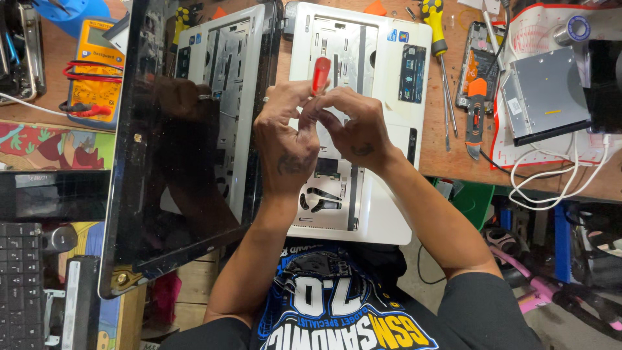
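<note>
Both my hands meet over a white laptop base point(382, 78) with its keyboard removed. My left hand point(285, 139) has a ring on one finger and grips a small red-handled screwdriver point(320, 72) that sticks up between the fingers. My right hand point(356, 126) curls against the left one, its fingertips touching the same tool or a tiny part I cannot make out. The laptop's black glossy screen point(172, 149) lies open to the left and reflects my hand.
A yellow multimeter point(96, 65) with red leads sits far left. A yellow-handled screwdriver point(435, 32), an orange utility knife point(475, 110), an opened phone point(476, 55), a silver optical drive point(547, 94) and white cables point(557, 175) lie at right. A black keyboard point(19, 285) is at bottom left.
</note>
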